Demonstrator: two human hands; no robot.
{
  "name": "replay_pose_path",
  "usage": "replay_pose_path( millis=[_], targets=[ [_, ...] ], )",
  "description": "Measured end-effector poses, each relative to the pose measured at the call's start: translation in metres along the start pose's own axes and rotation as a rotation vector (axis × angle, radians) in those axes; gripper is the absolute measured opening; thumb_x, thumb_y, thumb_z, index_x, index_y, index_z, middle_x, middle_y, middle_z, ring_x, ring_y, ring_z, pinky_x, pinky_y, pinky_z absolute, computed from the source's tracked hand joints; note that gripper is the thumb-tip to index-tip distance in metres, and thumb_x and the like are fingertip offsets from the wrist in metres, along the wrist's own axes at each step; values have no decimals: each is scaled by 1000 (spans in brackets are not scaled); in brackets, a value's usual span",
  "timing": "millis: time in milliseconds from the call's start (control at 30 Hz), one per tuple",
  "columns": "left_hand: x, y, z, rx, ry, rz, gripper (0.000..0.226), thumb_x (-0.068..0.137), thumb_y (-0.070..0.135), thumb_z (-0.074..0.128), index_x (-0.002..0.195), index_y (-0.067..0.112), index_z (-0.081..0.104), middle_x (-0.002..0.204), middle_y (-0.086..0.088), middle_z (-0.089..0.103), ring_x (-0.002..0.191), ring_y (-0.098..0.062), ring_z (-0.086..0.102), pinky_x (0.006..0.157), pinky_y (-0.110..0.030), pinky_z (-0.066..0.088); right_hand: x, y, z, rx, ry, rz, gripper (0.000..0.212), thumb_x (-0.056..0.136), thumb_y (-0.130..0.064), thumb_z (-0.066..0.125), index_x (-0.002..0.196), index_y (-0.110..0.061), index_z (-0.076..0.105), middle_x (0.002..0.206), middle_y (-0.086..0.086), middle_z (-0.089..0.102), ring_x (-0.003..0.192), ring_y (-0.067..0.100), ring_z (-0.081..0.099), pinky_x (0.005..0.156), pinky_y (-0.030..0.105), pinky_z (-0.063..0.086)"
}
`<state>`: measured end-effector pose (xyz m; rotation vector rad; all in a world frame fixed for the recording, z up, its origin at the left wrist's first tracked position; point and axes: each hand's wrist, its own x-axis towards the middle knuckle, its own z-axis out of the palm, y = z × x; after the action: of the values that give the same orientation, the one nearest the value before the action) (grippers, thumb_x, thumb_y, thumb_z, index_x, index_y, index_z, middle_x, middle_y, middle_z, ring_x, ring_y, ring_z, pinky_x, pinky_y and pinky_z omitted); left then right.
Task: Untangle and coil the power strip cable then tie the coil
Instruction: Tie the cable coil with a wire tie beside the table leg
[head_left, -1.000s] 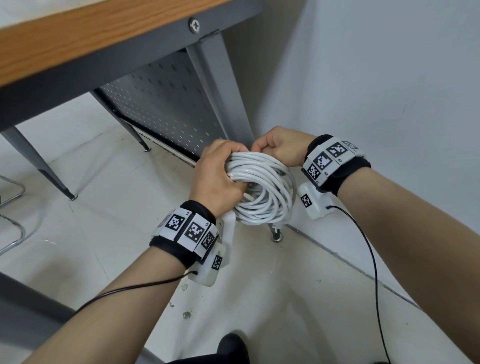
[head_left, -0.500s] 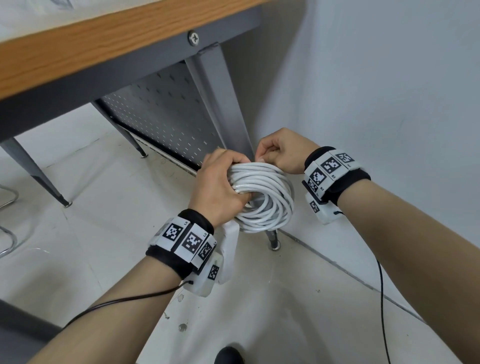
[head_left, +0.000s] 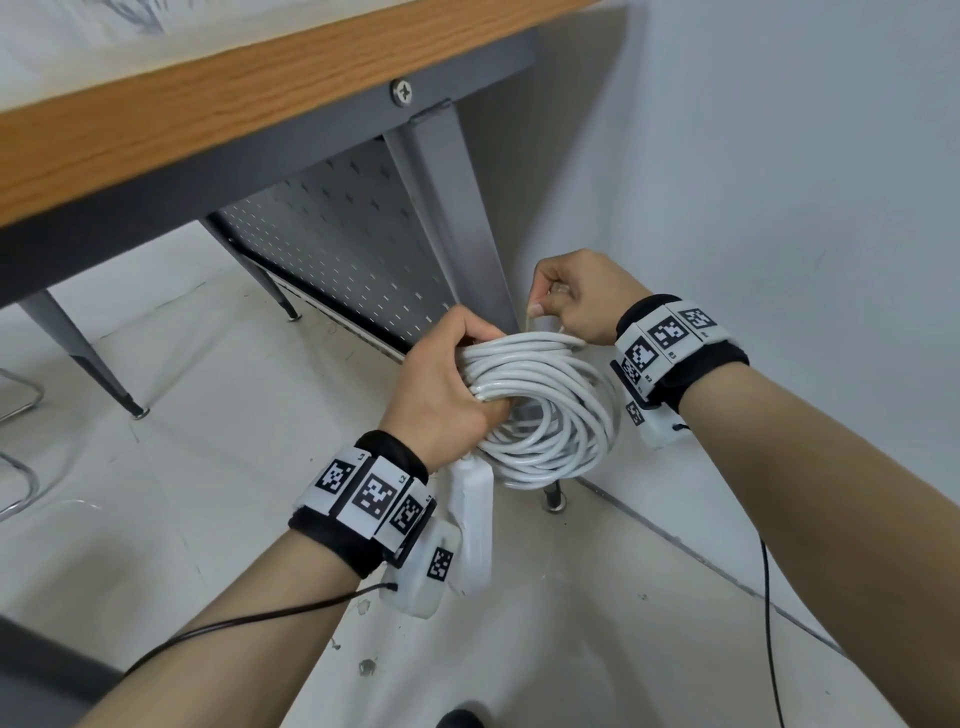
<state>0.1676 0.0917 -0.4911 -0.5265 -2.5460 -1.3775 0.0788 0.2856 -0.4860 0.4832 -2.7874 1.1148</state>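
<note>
A white power strip cable (head_left: 550, 410) is wound into a round coil of several loops, held in the air in front of me. My left hand (head_left: 441, 395) is closed around the coil's left side. The white power strip body (head_left: 474, 525) hangs down below that hand. My right hand (head_left: 582, 296) is above the coil's top edge, its thumb and fingers pinched on a thin pale tie (head_left: 530, 317) that runs down to the coil.
A wooden-topped desk (head_left: 156, 130) with a grey metal frame and leg (head_left: 457, 218) stands just behind the coil. A perforated metal panel (head_left: 343, 249) lies under it. A white wall (head_left: 779, 208) is at the right. The floor (head_left: 208, 467) is pale tile.
My right hand has lifted from the coil's top and pulled the thin tie upward. The left hand has kept its grip on the coil.
</note>
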Motion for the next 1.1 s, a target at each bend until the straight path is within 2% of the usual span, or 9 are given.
replay_pose_path(
  millis=[67, 133, 267, 333, 433, 600, 733, 933, 1100],
  targets=[
    [2, -2, -1, -11, 24, -10, 51, 60, -3, 86, 94, 20, 57, 86, 4, 67, 74, -5, 65, 65, -21, 54, 4, 1, -1, 26, 17, 0, 23, 89, -11, 66, 70, -24, 62, 72, 0, 62, 74, 16, 60, 68, 32, 52],
    [4, -3, 0, -36, 81, -38, 53, 59, 3, 91, 95, 21, 56, 89, 4, 66, 75, -2, 64, 64, -15, 51, 8, 1, -3, 81, 50, -15, 27, 89, -10, 65, 68, -27, 62, 64, -7, 57, 59, -2, 51, 63, 24, 44],
    [10, -3, 5, -81, 205, -119, 56, 58, 9, 93, 96, 25, 56, 96, 2, 66, 78, 2, 64, 65, -9, 49, 19, -2, -7, 162, 78, -47, 27, 90, -11, 66, 69, -28, 64, 65, -12, 60, 57, -6, 50, 66, 15, 41],
    [15, -2, 8, -83, 248, -134, 56, 57, 12, 93, 92, 31, 54, 96, 3, 65, 78, 6, 63, 64, -7, 47, 23, -2, -7, 180, 84, -54, 25, 90, -10, 66, 71, -27, 66, 64, -13, 61, 61, -4, 53, 69, 17, 44],
    [21, -2, 10, -49, 276, -151, 56, 55, 19, 95, 88, 35, 53, 94, 6, 66, 75, 6, 63, 62, -6, 47, 26, -1, -7, 209, 45, -41, 24, 91, -8, 64, 73, -24, 65, 71, -5, 67, 68, 10, 60, 75, 25, 50],
    [15, -12, 12, -18, 291, -240, 52, 55, 29, 95, 88, 33, 55, 92, 9, 69, 78, 0, 67, 74, -25, 58, 27, -2, -1, 138, -97, -6, 25, 98, -13, 57, 77, -25, 57, 73, -6, 66, 68, 10, 60, 78, 30, 49],
    [17, -12, 10, -28, 305, -236, 54, 52, 28, 96, 89, 33, 56, 88, 10, 69, 73, 7, 65, 67, -14, 54, 25, -4, -1, 51, -106, -14, 20, 99, -19, 55, 80, -27, 56, 78, -11, 63, 73, 6, 57, 77, 27, 42],
    [13, -15, 4, -78, 290, -218, 51, 53, 20, 96, 90, 28, 61, 84, 12, 69, 73, 8, 64, 60, -6, 47, 14, -1, -4, 282, -265, 90, 23, 102, -10, 49, 81, -18, 56, 69, 2, 56, 54, 13, 48, 50, 20, 45],
    [11, -16, 3, -72, 286, -213, 53, 53, 17, 96, 92, 25, 62, 87, 12, 68, 75, 11, 63, 61, -4, 45, 9, 3, -6, 330, -447, 187, 24, 104, -21, 47, 85, -17, 61, 71, 4, 58, 60, 16, 52, 61, 31, 47]
  ],
)
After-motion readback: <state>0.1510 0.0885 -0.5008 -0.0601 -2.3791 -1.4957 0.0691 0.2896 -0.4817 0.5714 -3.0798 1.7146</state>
